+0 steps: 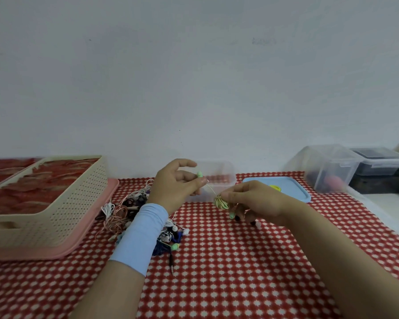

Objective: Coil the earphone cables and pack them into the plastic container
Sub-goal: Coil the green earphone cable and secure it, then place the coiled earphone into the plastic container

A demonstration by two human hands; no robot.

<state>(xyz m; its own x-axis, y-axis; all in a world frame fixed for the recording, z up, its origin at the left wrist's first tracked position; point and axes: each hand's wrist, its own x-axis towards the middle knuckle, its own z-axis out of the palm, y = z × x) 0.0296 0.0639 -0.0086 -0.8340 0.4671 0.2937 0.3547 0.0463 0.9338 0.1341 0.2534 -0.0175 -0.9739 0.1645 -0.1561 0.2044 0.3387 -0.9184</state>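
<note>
Reaching in from the near edge, two forearms lie over a red-and-white patterned tablecloth (240, 261), the left one wrapped in a pale blue sleeve (143, 236). Just right of that sleeve a black jack plug (171, 264) lies on the cloth at the near tip of a heap of earphones (134, 212), a tangle of white, orange, dark blue and green leads that spreads under and to the left of the left wrist. Left of the heap stands a cream perforated basket (62, 203) set on a pink tray (88, 240). Above the cloth, the left hand (175, 183) has its fingers curled and pinches a green earbud (200, 174) at its fingertips. A thin pale cable (211, 188) runs from there to the right hand (251, 201), which pinches a small yellow-green coil (221, 202) between thumb and fingertips; a second green bud hangs just below that hand. Right behind both hands sits the clear plastic container (219, 173), open at the top, and what lies inside cannot be made out. Beside it to the right a blue lid (293, 192) lies flat. Farther right, two translucent storage boxes (332, 166) stand against a plain white wall (194, 77).
</note>
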